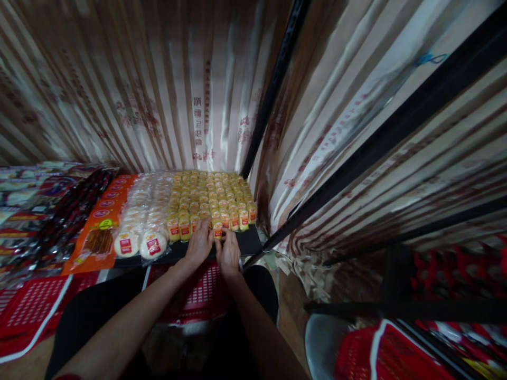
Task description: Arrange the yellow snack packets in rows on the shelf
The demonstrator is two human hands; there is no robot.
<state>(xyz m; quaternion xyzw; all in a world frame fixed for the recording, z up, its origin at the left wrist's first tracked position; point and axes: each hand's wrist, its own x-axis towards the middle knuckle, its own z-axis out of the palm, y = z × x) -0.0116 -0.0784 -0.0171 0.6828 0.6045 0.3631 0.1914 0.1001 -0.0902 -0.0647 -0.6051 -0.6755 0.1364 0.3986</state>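
Both my hands reach to the front row of small yellow packaged items (209, 198) laid in tight rows on a dark shelf (249, 243). My left hand (200, 244) rests on the front edge of the rows with its fingers curled over the packs. My right hand (228, 253) sits beside it, its fingers pinched on one yellow pack with a red label (217, 229). The two hands nearly touch.
White round packaged buns (140, 232) lie left of the yellow packs, then orange packets (99, 227) and dark wrapped goods (43, 211). Red plastic baskets (198, 295) sit below my arms and at the lower right (380, 348). Striped sheeting (158, 89) hangs behind; black bars (396, 126) cross the right.
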